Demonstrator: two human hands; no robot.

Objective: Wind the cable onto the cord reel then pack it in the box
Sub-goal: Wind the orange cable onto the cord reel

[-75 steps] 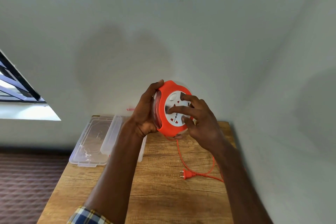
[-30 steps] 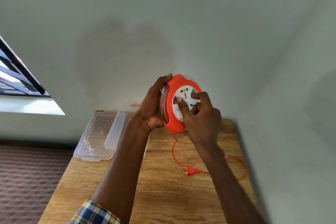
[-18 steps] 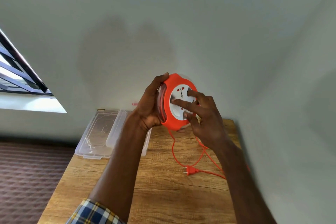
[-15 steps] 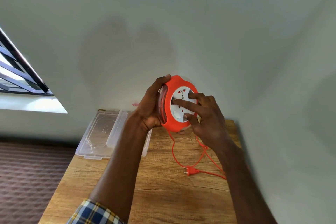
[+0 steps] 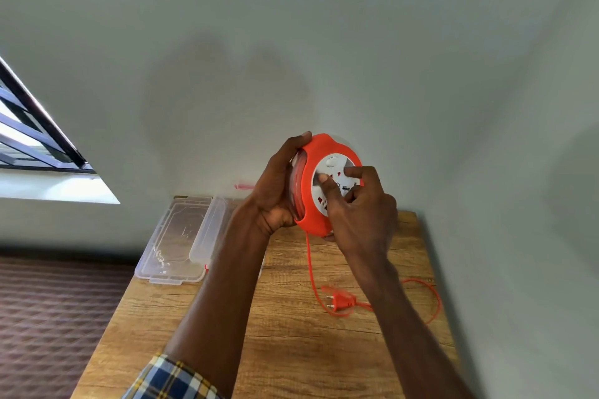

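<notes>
I hold an orange cord reel (image 5: 316,178) with a white socket face up in front of me, above the far end of the wooden table (image 5: 291,350). My left hand (image 5: 275,191) grips its left rim and back. My right hand (image 5: 359,204) has its fingers pressed on the white centre disc. An orange cable (image 5: 309,266) hangs from the reel's underside down to the table and loops right behind my forearm. Its orange two-pin plug (image 5: 340,301) lies on the wood, slightly blurred. A clear plastic box (image 5: 181,236) sits at the table's far left corner.
The table stands in a corner, with a pale wall behind it and another on its right. A clear lid (image 5: 207,230) leans along the box's right side. Dark patterned floor (image 5: 48,317) lies left of the table, under a barred window (image 5: 29,142).
My right hand's fingers have shifted round on the white disc, which has turned. The loose cable has swung into a loop to the right. The plug has shifted slightly.
</notes>
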